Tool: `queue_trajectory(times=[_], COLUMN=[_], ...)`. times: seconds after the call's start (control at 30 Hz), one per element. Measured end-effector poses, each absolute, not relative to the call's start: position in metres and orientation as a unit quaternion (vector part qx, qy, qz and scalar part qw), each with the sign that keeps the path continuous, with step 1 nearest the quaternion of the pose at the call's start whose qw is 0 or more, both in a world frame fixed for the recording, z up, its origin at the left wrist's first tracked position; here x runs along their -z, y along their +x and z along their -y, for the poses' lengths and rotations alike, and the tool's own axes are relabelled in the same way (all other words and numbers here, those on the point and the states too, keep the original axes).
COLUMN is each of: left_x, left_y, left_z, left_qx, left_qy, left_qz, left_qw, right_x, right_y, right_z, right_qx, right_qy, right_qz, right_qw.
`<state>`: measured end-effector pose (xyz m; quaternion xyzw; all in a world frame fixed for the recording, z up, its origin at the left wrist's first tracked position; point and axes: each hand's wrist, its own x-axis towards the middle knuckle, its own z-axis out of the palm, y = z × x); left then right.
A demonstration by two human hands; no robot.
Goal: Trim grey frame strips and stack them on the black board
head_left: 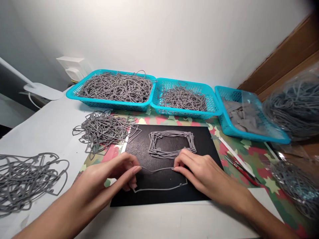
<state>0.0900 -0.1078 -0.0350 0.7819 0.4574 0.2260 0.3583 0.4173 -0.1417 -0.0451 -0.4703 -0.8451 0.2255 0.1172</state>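
A thin grey rectangular gasket (159, 189) is stretched between my two hands, low over a black mat (139, 136). My left hand (122, 171) pinches its left end between thumb and fingers. At the upper right corner of the gasket, my right hand (194, 167) has thumb and forefinger closed on it. The gasket's far side sags in the middle, and its near side bows slightly. Just beyond my hands lies a neat stack of similar gaskets (171, 133) on the mat; my right hand covers a little of its near right corner.
Blue baskets (112, 105) (184, 114) of tangled grey gaskets line the wall, and another basket (259, 135) holds flat grey pieces. Loose gasket heaps (104, 129) (27, 179) lie left. Red-handled tweezers (243, 171), a white strip (234, 154) and bagged gaskets (296, 186) are right.
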Motion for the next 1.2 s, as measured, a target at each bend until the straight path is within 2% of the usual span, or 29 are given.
queue_trajectory(times=[0.13,0.33,0.73,0.93,1.2], left_x=[0.049,0.052,0.050,0.063,0.059], left_y=[0.096,0.090,0.094,0.084,0.072], left_z=[0.096,0.097,0.106,0.105,0.108], left_qx=[-0.239,-0.235,-0.254,-0.236,-0.237], left_qy=[0.729,0.702,0.655,0.685,0.758], left_qz=[-0.430,-0.467,-0.504,-0.491,-0.481], left_qw=[0.476,0.485,0.503,0.484,0.372], right_x=[0.043,0.038,0.034,0.034,0.032], right_y=[0.419,0.422,0.433,0.432,0.436], right_z=[0.142,0.140,0.138,0.138,0.140], right_qx=[-0.223,-0.329,-0.397,-0.381,-0.337], right_qy=[-0.477,-0.505,-0.508,-0.514,-0.487], right_qz=[0.843,0.784,0.751,0.757,0.799], right_qw=[0.113,0.148,0.143,0.135,0.105])
